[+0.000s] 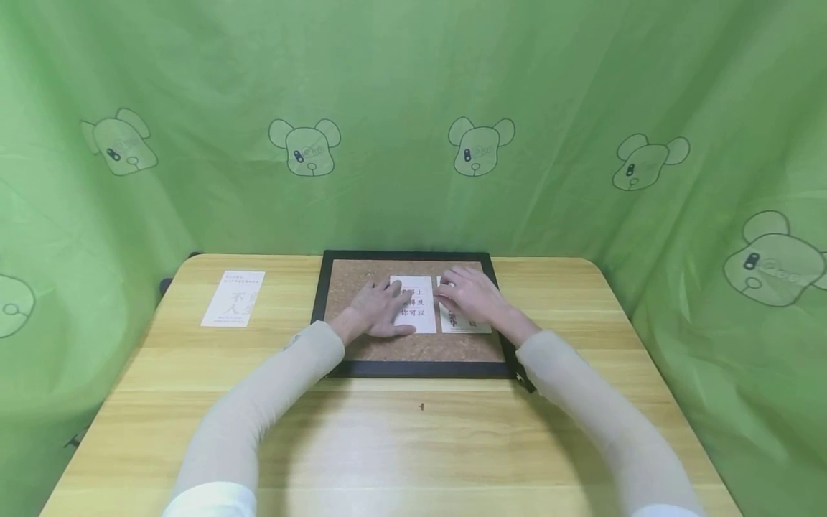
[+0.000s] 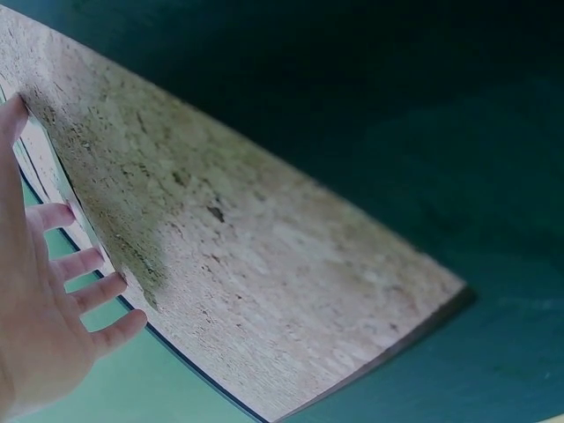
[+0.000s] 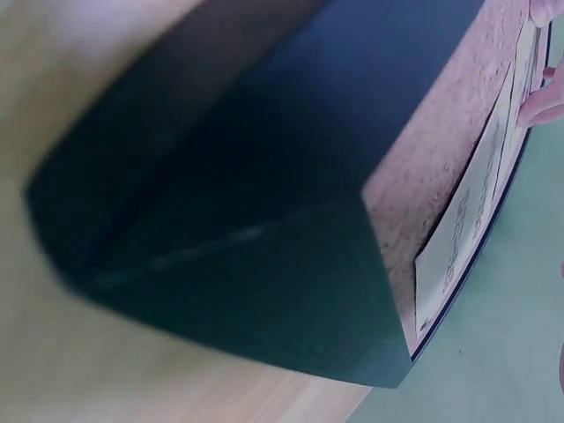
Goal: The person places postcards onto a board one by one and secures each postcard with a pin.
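Observation:
A cork board (image 1: 375, 350) in a black frame (image 1: 420, 370) lies on the table, carrying two white cards with printed characters. My left hand (image 1: 377, 309) rests spread over the left part of the middle card (image 1: 421, 319), its fingers straight. In the left wrist view, the fingertips of that left hand (image 2: 53, 308) reach the card's edge. Over the upper part of the right card (image 1: 468, 327) is my right hand (image 1: 472, 294), fingers bent and tips close together by the gap between the cards. I cannot tell whether the right fingertips pinch something small.
Another white printed card (image 1: 233, 298) lies on the wooden table (image 1: 362, 445) to the left of the board. A tiny reddish-brown piece (image 1: 422, 406) lies in front of the frame. Green curtains (image 1: 394, 72) with bear-head drawings hang behind and at both sides.

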A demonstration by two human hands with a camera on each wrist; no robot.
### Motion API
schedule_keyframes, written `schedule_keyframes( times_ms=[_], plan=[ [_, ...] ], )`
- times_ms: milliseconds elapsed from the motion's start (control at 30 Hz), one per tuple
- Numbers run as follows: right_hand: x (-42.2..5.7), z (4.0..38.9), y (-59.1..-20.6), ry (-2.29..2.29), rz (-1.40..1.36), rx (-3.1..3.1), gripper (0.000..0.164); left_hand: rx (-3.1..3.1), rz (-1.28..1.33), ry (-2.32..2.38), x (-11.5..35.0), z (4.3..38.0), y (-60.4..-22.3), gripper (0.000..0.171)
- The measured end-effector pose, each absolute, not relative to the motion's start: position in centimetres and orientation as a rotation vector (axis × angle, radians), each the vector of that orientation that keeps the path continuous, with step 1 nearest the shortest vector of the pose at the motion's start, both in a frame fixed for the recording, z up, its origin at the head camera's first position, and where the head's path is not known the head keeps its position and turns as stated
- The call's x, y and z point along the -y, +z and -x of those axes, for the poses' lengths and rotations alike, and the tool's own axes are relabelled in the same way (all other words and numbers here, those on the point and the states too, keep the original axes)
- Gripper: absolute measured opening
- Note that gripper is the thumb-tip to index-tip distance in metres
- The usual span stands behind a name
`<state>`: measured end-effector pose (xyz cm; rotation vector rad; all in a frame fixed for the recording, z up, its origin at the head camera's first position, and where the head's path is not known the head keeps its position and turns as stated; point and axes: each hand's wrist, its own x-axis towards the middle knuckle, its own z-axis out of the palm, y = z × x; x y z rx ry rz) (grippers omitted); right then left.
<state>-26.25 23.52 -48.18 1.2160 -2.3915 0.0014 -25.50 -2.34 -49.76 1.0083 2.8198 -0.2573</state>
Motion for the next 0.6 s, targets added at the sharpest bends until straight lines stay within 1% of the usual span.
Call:
schedule_keyframes(
  times_ms=[400, 600],
  plan=[
    [-22.7, 28.1, -48.1, -0.053, -1.211, 2.442, 0.012, -2.812, -1.012, -0.276, 2.3, 25.5, -49.8, 0.092],
    [-22.4, 29.0, -48.0, -0.098, -1.18, 2.529, 0.016, -2.814, -1.02, -0.264, 2.4, 25.5, -49.8, 0.092]
  ],
)
